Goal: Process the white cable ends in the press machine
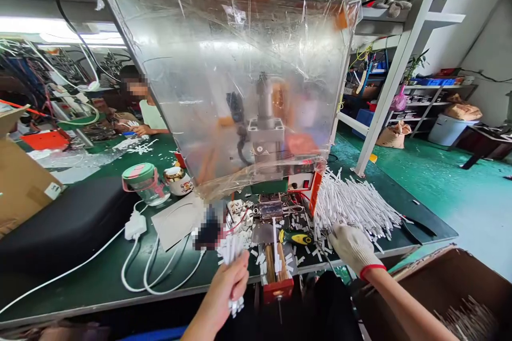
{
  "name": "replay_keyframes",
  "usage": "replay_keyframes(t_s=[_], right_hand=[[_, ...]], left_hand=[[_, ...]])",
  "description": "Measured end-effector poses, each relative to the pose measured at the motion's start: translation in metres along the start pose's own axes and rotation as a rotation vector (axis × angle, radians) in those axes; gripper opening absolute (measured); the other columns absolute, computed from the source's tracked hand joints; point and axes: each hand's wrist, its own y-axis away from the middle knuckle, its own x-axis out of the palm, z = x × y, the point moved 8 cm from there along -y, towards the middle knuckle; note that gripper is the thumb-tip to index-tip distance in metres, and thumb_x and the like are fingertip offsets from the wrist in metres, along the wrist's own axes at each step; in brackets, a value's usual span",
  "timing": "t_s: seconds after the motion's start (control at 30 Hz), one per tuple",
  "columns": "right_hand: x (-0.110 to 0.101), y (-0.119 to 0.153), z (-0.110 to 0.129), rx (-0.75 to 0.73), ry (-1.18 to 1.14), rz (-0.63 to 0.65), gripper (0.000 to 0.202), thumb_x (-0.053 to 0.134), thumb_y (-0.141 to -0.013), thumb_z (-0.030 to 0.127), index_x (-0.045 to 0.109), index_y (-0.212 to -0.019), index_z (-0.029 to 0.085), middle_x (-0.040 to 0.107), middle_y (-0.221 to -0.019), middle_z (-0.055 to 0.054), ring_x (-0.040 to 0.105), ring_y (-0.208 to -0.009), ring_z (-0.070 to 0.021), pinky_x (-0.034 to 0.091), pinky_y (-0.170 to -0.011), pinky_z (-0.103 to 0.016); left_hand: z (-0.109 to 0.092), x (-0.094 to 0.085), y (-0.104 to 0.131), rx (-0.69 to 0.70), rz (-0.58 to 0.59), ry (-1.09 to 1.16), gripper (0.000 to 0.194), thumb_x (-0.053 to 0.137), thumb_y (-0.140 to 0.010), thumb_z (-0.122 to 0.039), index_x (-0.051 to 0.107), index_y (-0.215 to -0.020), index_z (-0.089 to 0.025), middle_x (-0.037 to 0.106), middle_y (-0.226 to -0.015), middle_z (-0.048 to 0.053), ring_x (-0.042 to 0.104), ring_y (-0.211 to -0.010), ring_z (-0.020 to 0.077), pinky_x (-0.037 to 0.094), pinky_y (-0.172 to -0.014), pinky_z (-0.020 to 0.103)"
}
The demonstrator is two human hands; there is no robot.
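My bare left hand is closed around a bundle of thin white strips, which stick out above and below the fist. My right hand, in a white knitted glove with a red cuff, rests at the near left edge of a large pile of white strips. Its fingertips are hidden, so any strip in them cannot be made out. Between the hands stands a small press fixture with a red-ended slide toward me. A yellow and black screwdriver handle lies beside it.
A plastic-covered machine shield rises ahead. Left are a green-lidded jar, a mug, white cables and a black cushion. Black-handled pliers lie right of the pile. A cardboard box stands lower right. Another person sits behind, left.
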Motion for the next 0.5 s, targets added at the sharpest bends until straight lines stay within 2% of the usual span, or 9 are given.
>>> replay_keyframes(t_s=[0.07, 0.13, 0.17, 0.23, 0.3, 0.37, 0.5], right_hand=[[0.009, -0.002, -0.005, 0.075, -0.167, 0.022, 0.030, 0.045, -0.095, 0.037, 0.065, -0.085, 0.017, 0.071, -0.077, -0.011, 0.067, -0.073, -0.0221, 0.037, -0.062, -0.029], [0.016, -0.002, -0.010, 0.112, -0.397, 0.062, 0.027, 0.048, -0.092, 0.041, 0.061, -0.081, 0.019, 0.067, -0.067, -0.004, 0.062, -0.063, -0.0173, 0.035, -0.058, -0.027], [0.018, -0.002, -0.012, 0.125, -0.505, 0.083, 0.025, 0.050, -0.090, 0.041, 0.059, -0.080, 0.020, 0.065, -0.063, -0.002, 0.060, -0.059, -0.0155, 0.035, -0.056, -0.026], [0.019, 0.001, -0.015, 0.148, -0.692, 0.086, 0.020, 0.052, -0.087, 0.040, 0.057, -0.083, 0.020, 0.062, -0.058, 0.002, 0.057, -0.053, -0.0134, 0.036, -0.053, -0.024], [0.014, 0.008, -0.013, 0.157, -0.843, 0.062, 0.023, 0.053, -0.087, 0.043, 0.056, -0.087, 0.021, 0.060, -0.054, 0.004, 0.056, -0.049, -0.0128, 0.038, -0.050, -0.023], [0.008, 0.019, 0.002, 0.116, -0.998, 0.075, 0.032, 0.052, -0.088, 0.053, 0.055, -0.085, 0.021, 0.056, -0.050, 0.005, 0.053, -0.043, -0.0123, 0.038, -0.045, -0.022], [0.003, 0.043, 0.068, -0.037, -1.297, 0.311, 0.050, 0.052, -0.086, 0.070, 0.052, -0.081, 0.020, 0.062, -0.054, 0.001, 0.046, -0.032, -0.0100, 0.032, -0.032, -0.021]], left_hand=[[0.006, 0.020, -0.009, 0.044, -0.033, -0.185, 0.046, 0.073, -0.076, -0.063, 0.057, -0.080, -0.020, 0.027, -0.037, -0.014, 0.015, -0.036, 0.0049, 0.011, -0.041, 0.021], [0.007, 0.041, -0.018, 0.062, -0.026, -0.304, 0.051, 0.070, -0.077, -0.064, 0.062, -0.098, -0.018, 0.032, -0.036, -0.014, 0.019, -0.035, 0.0063, 0.013, -0.041, 0.021], [0.006, 0.049, -0.022, 0.065, -0.024, -0.334, 0.053, 0.069, -0.076, -0.064, 0.063, -0.101, -0.018, 0.032, -0.036, -0.014, 0.020, -0.035, 0.0068, 0.014, -0.041, 0.021], [0.002, 0.060, -0.029, 0.062, -0.039, -0.360, 0.054, 0.069, -0.072, -0.067, 0.064, -0.092, -0.017, 0.033, -0.035, -0.013, 0.023, -0.034, 0.0071, 0.015, -0.040, 0.022], [-0.004, 0.064, -0.032, 0.066, -0.068, -0.351, 0.052, 0.070, -0.068, -0.069, 0.063, -0.079, -0.018, 0.032, -0.035, -0.012, 0.025, -0.034, 0.0069, 0.014, -0.039, 0.022], [-0.008, 0.063, -0.032, 0.059, -0.060, -0.313, 0.050, 0.071, -0.067, -0.067, 0.062, -0.071, -0.018, 0.031, -0.036, -0.012, 0.024, -0.033, 0.0059, 0.013, -0.038, 0.022], [-0.011, 0.046, -0.022, 0.003, -0.055, -0.214, 0.045, 0.074, -0.067, -0.061, 0.059, -0.064, -0.019, 0.027, -0.040, -0.013, 0.021, -0.033, 0.0036, 0.012, -0.037, 0.020]])
